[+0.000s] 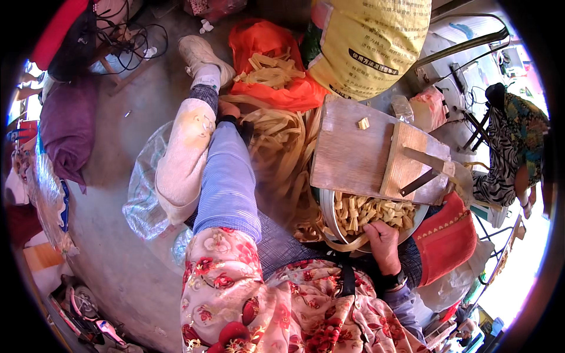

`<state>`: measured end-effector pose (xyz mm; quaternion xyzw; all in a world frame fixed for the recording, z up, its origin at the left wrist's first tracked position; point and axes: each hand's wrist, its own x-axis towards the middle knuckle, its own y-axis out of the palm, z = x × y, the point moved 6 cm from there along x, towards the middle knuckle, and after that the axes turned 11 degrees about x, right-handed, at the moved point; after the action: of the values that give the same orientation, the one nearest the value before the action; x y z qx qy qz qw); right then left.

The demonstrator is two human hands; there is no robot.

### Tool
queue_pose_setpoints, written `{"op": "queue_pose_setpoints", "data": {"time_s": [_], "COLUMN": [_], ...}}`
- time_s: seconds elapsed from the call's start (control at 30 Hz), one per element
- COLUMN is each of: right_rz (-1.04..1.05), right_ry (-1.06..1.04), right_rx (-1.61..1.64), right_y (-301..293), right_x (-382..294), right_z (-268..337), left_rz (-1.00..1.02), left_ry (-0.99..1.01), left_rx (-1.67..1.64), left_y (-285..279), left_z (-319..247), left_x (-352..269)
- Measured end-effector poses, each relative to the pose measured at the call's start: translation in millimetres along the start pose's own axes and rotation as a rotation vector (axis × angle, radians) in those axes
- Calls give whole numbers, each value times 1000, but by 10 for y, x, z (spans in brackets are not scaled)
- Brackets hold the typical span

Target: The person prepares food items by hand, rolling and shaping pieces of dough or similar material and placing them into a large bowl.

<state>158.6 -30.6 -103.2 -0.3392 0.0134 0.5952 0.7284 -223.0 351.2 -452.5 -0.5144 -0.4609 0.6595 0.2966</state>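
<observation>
My right hand (383,245) is closed at the near rim of a white tub (327,212), with the end of a flat tan strip (348,246) running into its fingers. Inside the tub lie many small knotted tan pieces (357,214). Farther forward, beside my leg, my left hand (228,110) reaches to a heap of long tan strips (278,132); its fingers are mostly hidden. A wooden board (348,145) rests across the tub, carrying a wooden block (399,163) with a dark metal piece (419,182). One small tan piece (363,123) lies on the board.
An orange bag (282,95) of tan strips stands ahead, next to a yellow printed sack (375,39). A clear plastic bag (148,189) lies on the floor by my leg. A purple sack (68,123) is at the left. Another person (503,150) is at the right.
</observation>
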Motion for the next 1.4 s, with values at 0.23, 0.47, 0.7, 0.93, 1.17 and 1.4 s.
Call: {"op": "queue_pose_setpoints", "data": {"time_s": [0.23,0.47,0.7,0.93,1.17,1.4], "right_rz": [-36,0,12,-17,-51,34], "right_ry": [-85,-233,-248,-295,-240,-193], "right_rx": [-64,0,-283,-1,43,-103], "right_y": [5,-33,-183,-295,-356,-230], "right_x": [-46,-119,-240,-426,-420,-233], "right_z": [14,0,12,232,13,-64], "left_rz": [239,167,16,-240,-1088,-683], "left_ry": [455,362,525,827,332,437], "left_rx": [36,46,172,-797,-1174,-281], "left_y": [-428,-488,-1679,-3053,-3655,-1374], "left_z": [-722,-792,-677,-339,1316,1997], "left_x": [-1192,-1703,-2286,-3509,-4524,-3725]}}
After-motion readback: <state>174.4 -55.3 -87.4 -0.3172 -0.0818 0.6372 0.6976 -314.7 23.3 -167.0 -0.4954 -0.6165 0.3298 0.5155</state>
